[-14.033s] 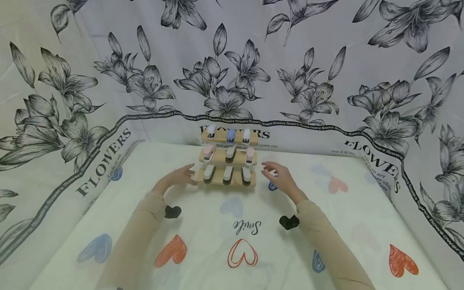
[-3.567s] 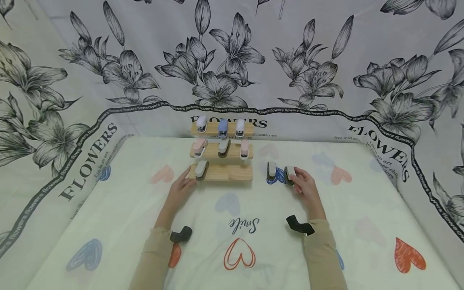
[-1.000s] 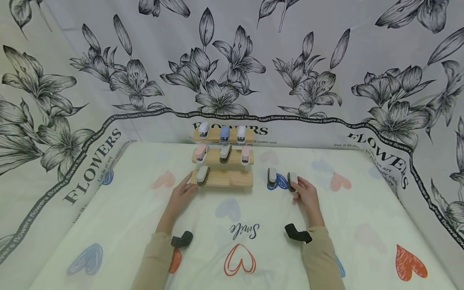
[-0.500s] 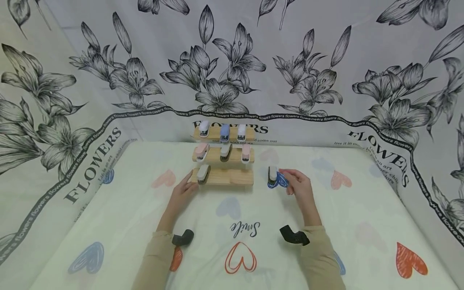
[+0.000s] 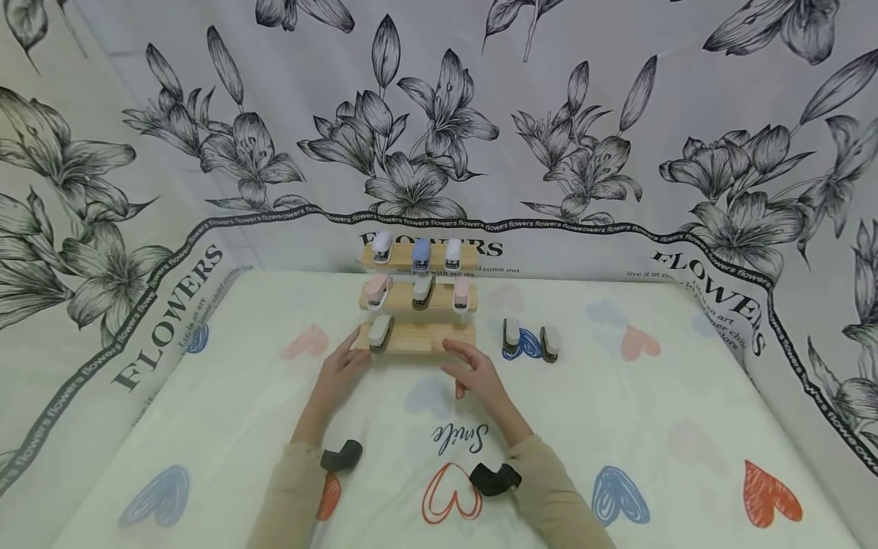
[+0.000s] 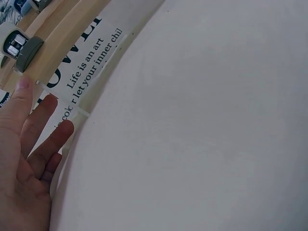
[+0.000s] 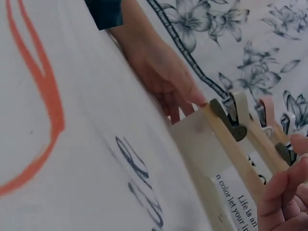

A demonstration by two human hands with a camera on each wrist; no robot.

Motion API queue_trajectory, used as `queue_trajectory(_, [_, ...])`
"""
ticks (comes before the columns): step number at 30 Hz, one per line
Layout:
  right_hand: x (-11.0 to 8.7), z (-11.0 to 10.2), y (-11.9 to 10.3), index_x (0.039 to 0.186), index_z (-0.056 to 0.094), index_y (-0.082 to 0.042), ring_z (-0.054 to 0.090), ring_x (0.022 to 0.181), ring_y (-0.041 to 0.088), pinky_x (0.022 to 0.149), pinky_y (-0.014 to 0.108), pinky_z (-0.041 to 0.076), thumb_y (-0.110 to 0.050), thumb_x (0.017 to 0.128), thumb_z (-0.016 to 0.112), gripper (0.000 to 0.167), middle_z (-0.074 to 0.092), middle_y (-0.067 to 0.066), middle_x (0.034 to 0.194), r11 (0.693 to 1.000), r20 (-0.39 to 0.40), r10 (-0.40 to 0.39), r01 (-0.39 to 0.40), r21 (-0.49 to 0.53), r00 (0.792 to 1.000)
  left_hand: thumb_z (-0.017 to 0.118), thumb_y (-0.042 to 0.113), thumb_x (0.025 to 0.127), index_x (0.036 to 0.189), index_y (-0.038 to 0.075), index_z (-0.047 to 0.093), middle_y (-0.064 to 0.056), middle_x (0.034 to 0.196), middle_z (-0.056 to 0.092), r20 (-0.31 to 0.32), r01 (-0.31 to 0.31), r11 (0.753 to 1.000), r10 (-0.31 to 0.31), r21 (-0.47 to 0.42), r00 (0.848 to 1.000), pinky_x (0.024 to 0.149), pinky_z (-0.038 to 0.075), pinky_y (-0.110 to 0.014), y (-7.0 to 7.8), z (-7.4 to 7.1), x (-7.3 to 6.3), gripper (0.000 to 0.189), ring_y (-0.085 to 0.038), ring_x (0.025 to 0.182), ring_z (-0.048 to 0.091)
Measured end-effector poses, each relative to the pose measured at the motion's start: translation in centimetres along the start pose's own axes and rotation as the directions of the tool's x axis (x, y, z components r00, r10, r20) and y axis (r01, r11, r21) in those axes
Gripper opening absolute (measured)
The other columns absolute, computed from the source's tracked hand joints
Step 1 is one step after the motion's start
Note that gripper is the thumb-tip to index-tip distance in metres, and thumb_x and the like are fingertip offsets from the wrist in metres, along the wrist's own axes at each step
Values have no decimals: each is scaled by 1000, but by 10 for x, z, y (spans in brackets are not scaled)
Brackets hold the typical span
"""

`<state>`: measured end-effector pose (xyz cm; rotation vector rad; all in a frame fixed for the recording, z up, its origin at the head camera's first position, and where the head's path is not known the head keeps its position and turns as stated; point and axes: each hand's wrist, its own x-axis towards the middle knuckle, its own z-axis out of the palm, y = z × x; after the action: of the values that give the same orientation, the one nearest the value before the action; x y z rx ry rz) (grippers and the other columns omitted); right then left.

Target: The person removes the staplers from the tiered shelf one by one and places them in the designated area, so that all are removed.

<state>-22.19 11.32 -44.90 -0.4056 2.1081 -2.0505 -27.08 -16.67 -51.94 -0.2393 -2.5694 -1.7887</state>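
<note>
The person's left hand point(image 5: 339, 372), relaxed, touches the three-tier pale wooden rack point(image 5: 418, 339) — right hand point(image 5: 476, 375), unclenched, near its front edge — two grey-topped dark staplers point(image 5: 511, 335) standing rightward.

The head view is looking forward and down across the white, heart-printed tabletop point(image 5: 398, 465); the closer wrist views, the right facing leftward, are sharing the tiered pale-wood rack point(image 5: 420, 336)'s lower left end.
</note>
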Motion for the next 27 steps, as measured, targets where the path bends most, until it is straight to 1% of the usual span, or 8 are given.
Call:
queue_trajectory(3, [6, 8, 0, 135, 32, 5, 45, 43, 10, 45, 21, 42, -4, 87, 58, 55, 33, 20, 137, 1000, 28, 12, -12, 21, 1000, 54, 43, 87, 141, 23, 29, -9, 106, 63, 2, 1, 1000, -1, -16, 1000, 98, 26, -47, 0, -4, -1, 63, -24, 108, 51])
queue_trajectory(5, [11, 15, -2, 137, 28, 3, 46, 44, 11, 46, 21, 42, -4, 86, 59, 61, 28, 20, 140, 998, 47, 38, -40, 37, 998, 54, 40, 88, 141, 22, 29, -11, 105, 63, 6, -3, 999, 3, -40, 1000, 98, 26, -47, 0, -5, -2, 62, -25, 107, 51])
queue_trajectory(11, [27, 38, -8, 140, 22, 2, 48, 45, 10, 49, 21, 44, -2, 83, 63, 71, 21, 20, 143, 992, 42, 103, -106, 74, 994, 56, 37, 87, 140, 20, 31, -12, 105, 63, -1, -13, 995, 13, -101, 1000, 96, 30, -45, -2, -6, -4, 61, -25, 106, 53])
queue_trajectory(17, [45, 59, -4, 140, 16, 4, 50, 46, 10, 50, 22, 45, 0, 83, 62, 74, 18, 21, 143, 995, 22, 38, -40, 90, 999, 56, 37, 87, 140, 21, 31, -12, 109, 61, 0, -17, 993, 18, -119, 1000, 97, 30, -42, 2, -7, -2, 60, -23, 109, 51])
queue_trajectory(20, [54, 69, 3, 141, 12, 4, 52, 47, 10, 54, 23, 46, 0, 82, 63, 78, 15, 21, 144, 993, 12, 39, -40, 110, 999, 56, 31, 89, 140, 20, 31, -14, 111, 59, 8, -9, 989, 10, -150, 1000, 97, 28, -45, 7, -7, -4, 58, -26, 111, 49])
queue_trajectory(22, [61, 75, 10, 143, 9, -1, 54, 48, 11, 59, 24, 47, -5, 82, 65, 82, 13, 17, 145, 990, 6, 71, -72, 125, 997, 55, 26, 90, 141, 18, 30, -15, 112, 59, 22, -6, 986, 9, -165, 1000, 97, 28, -47, 12, -7, -7, 57, -28, 112, 48])
queue_trajectory(24, [66, 78, 17, 144, 9, -7, 55, 49, 12, 65, 25, 47, -14, 81, 68, 86, 12, 12, 147, 988, -12, 104, -102, 120, 994, 54, 22, 91, 141, 14, 29, -17, 111, 59, 34, -17, 985, 23, -170, 999, 97, 28, -47, 18, -7, -9, 56, -30, 112, 48])
queue_trajectory(27, [74, 81, 23, 144, 12, -13, 55, 49, 13, 69, 26, 48, -26, 79, 70, 88, 14, 8, 147, 988, -42, 121, -117, 99, 992, 53, 20, 92, 141, 10, 27, -17, 109, 60, 39, -30, 987, 37, -156, 999, 95, 31, -46, 26, -5, -12, 56, -29, 111, 48])
